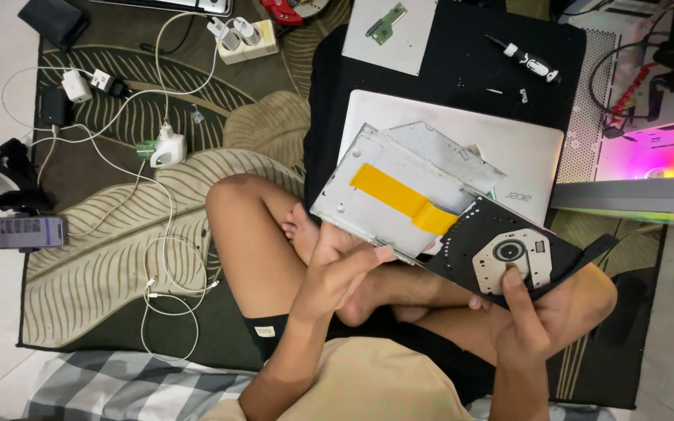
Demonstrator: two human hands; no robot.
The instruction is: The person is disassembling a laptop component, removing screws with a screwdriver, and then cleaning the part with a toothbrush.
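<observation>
Optical drive (446, 214) is out of the laptop (528, 156) & half apart over the lap: left hand (337, 281) pinches its metal case edge, right hand (536, 316) grips the slid-out black tray (516, 257), thumb on spindle plate; orange ribbon (399, 199) not yet unplugged, screwdriver (532, 62) far right.

Leaf-pattern rug (103, 288) on floor. Left of hands: phone (29, 231), white cables (167, 265), chargers (167, 148). Above hands: power strip (247, 39), black cloth (462, 70) w/ laptop (524, 156), screwdriver (532, 62).

lit phone screen (29, 231) at left on floor, glowing pink-white screen (657, 148) at right
</observation>
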